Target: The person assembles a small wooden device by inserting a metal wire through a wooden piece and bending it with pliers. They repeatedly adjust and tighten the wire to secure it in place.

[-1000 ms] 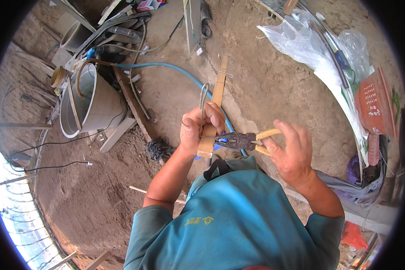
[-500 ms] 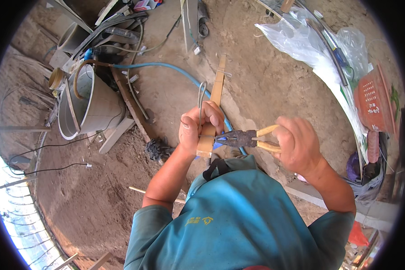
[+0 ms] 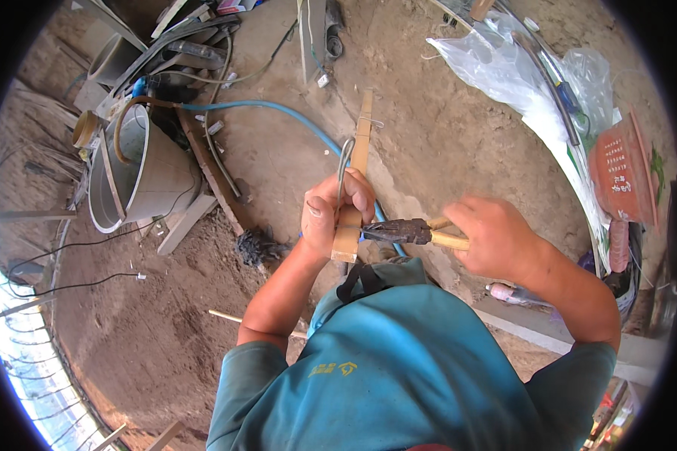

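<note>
My left hand (image 3: 322, 214) is closed around the near end of a long, narrow wooden strip (image 3: 362, 143) that points away from me. A length of grey wire (image 3: 344, 158), bent double, sticks up from between its fingers. In my right hand (image 3: 493, 239) is a pair of pliers (image 3: 399, 231) with dark, worn jaws and yellow handles. The jaws point left and their tip meets the strip's right side, beside my left fingers. What the tip grips there is too small to make out. Farther along, a thin wire tie (image 3: 371, 120) goes around the strip.
A blue hose (image 3: 278, 110) curves across the ground behind the strip. To the left stand a large grey bucket (image 3: 162, 177) and a wooden plank (image 3: 207, 165). Clear plastic sheeting (image 3: 489, 68) and a reddish-brown pot (image 3: 615, 169) are at the right. A plastic bottle (image 3: 508, 292) lies near my right forearm.
The pliers' handles have drawn closer together in my right hand. My right elbow has swung outward to the right. My left hand still holds the strip and wire in nearly the same place.
</note>
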`<state>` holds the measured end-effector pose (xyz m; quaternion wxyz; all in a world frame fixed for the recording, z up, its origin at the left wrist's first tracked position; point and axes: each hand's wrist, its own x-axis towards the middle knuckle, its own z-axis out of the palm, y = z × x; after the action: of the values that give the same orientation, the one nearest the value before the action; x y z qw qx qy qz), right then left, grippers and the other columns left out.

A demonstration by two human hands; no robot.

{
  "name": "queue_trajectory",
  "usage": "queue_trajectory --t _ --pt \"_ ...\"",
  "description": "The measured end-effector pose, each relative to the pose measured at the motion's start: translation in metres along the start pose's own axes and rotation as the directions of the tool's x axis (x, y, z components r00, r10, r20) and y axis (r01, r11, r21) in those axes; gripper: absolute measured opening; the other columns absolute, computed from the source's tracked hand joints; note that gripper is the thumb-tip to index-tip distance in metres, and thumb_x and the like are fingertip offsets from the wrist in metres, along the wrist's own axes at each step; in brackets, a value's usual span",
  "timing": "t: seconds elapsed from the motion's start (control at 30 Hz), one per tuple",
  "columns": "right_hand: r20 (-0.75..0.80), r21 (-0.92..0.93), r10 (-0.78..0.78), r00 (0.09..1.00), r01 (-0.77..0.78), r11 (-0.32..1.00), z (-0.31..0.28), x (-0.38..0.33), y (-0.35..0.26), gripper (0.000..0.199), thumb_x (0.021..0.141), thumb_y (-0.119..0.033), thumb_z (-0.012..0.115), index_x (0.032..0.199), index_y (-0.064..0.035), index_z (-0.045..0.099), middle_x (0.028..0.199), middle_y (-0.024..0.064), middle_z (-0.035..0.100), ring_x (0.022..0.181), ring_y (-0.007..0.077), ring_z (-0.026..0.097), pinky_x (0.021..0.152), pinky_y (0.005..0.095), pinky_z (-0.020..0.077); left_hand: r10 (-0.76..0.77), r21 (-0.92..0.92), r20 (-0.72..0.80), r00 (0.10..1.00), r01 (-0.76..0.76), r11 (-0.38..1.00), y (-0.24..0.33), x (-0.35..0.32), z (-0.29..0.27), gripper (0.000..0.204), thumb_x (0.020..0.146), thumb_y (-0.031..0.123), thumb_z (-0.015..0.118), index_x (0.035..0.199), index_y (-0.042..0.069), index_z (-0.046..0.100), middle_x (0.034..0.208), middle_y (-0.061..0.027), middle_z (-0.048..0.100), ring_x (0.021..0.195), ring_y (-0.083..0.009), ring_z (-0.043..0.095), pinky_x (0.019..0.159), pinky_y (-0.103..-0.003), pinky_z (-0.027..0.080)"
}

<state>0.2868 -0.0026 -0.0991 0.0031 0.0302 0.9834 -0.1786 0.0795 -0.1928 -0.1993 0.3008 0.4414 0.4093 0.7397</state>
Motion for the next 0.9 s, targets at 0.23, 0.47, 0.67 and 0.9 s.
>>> queue_trajectory --t 0.23,0.47,0.67,0.9 --pt "0.423 0.32 0.103 0.9 -0.254 0.913 -0.022 0.024 -0.007 0.029 0.091 -0.028 0.078 0.1 -0.0021 0.069 0.082 0.0202 0.067 0.073 0.039 0.064 0.067 0.0468 0.0523 0.001 0.023 -0.018 1.0 -0.001 1.0 0.0 -0.001 -0.005 0.085 0.1 0.081 0.027 0.089 0.001 0.056 0.079 -0.0127 0.057 0.068 -0.0181 0.056 0.062 -0.031 0.05" --pt "0.697 0.461 0.129 0.706 -0.578 0.673 -0.013 0.03 -0.01 0.043 0.098 -0.041 0.074 0.106 0.0021 0.071 0.075 0.0115 0.064 0.073 0.0182 0.061 0.069 0.0383 0.0506 -0.002 -0.028 -0.054 0.999 0.001 1.0 0.001 -0.002 -0.008 0.088 0.099 0.083 0.023 0.089 0.002 0.055 0.077 -0.0122 0.057 0.067 -0.0184 0.054 0.061 -0.031 0.049" --pt "0.761 0.525 0.02 0.648 -0.634 0.567 0.006 0.028 0.002 0.051 0.099 -0.046 0.072 0.112 0.0031 0.071 0.076 0.0073 0.064 0.073 0.0145 0.058 0.069 0.0358 0.0504 0.036 -0.059 -0.044 0.998 -0.038 0.998 -0.002 0.001 -0.01 0.085 0.1 0.082 0.022 0.088 0.004 0.054 0.076 -0.0116 0.057 0.068 -0.0186 0.053 0.062 -0.031 0.049" --pt "0.582 0.635 0.047 0.812 -0.49 0.598 0.02 0.012 -0.002 0.05 0.102 -0.048 0.068 0.111 0.0015 0.071 0.083 0.0081 0.069 0.073 0.0159 0.062 0.071 0.0348 0.0528 0.113 -0.002 -0.016 0.993 -0.113 0.994 0.002 0.009 -0.012 0.079 0.102 0.078 0.024 0.086 0.007 0.055 0.066 -0.0073 0.059 0.067 -0.0195 0.052 0.063 -0.033 0.045"
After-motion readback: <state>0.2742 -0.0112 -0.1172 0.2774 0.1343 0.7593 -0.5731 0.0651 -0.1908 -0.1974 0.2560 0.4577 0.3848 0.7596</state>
